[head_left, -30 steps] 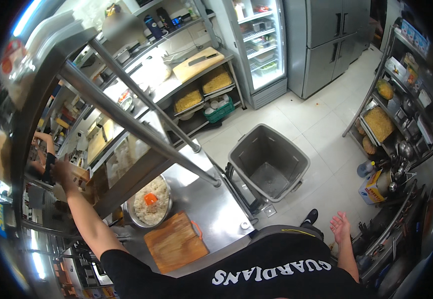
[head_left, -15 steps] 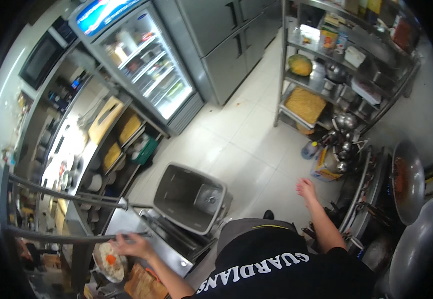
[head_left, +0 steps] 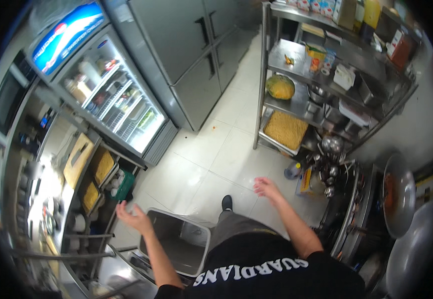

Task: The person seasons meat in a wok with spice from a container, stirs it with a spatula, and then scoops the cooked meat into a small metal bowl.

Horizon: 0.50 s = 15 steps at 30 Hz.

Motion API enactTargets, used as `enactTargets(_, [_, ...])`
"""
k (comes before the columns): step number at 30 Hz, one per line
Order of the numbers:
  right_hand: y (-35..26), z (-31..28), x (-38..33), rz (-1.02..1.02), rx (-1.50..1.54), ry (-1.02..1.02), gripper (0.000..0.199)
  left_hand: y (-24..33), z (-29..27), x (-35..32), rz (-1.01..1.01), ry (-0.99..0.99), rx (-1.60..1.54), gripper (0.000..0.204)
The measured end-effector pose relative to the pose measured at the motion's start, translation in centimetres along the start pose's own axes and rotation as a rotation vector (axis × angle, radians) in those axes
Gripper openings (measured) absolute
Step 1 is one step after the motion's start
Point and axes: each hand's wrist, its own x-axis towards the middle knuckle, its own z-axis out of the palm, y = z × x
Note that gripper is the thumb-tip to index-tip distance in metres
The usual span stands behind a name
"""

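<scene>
My left hand (head_left: 133,218) is held in the air with its fingers spread, and nothing is in it. Just to the right of it and lower stands a grey plastic bin (head_left: 177,259) with an open top. My right hand (head_left: 267,188) hangs over the tiled floor in front of me, fingers loosely apart and holding nothing. A clear bottle (head_left: 293,171) and a yellow-and-blue box (head_left: 305,180) stand on the floor beyond it. My shoe (head_left: 227,202) shows between the two hands.
At far left stands a lit glass-door fridge (head_left: 121,99), beside steel cabinets (head_left: 186,65). A steel rack bears a pumpkin (head_left: 280,87) and a tray of noodles (head_left: 285,129). Woks (head_left: 399,197) line the right. A counter with a cutting board (head_left: 78,162) runs along the left.
My left hand has moved forward, away from the bowl of rice with an orange topping, which is out of view now. I have advanced toward the fridge and rack. My right hand stays raised.
</scene>
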Motion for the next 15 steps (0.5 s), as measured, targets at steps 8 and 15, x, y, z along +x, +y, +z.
enactTargets(8, [1.0,-11.8,1.2,-0.246,-0.401,0.815,0.036,-2.1,23.9,-2.4,-0.027,-0.836,-0.24,0.046])
enactTargets(15, [-5.0,-18.2,-19.8,-0.03,-0.658,1.821,0.036,6.4,38.1,0.6,0.154,-1.276,-0.37,0.043])
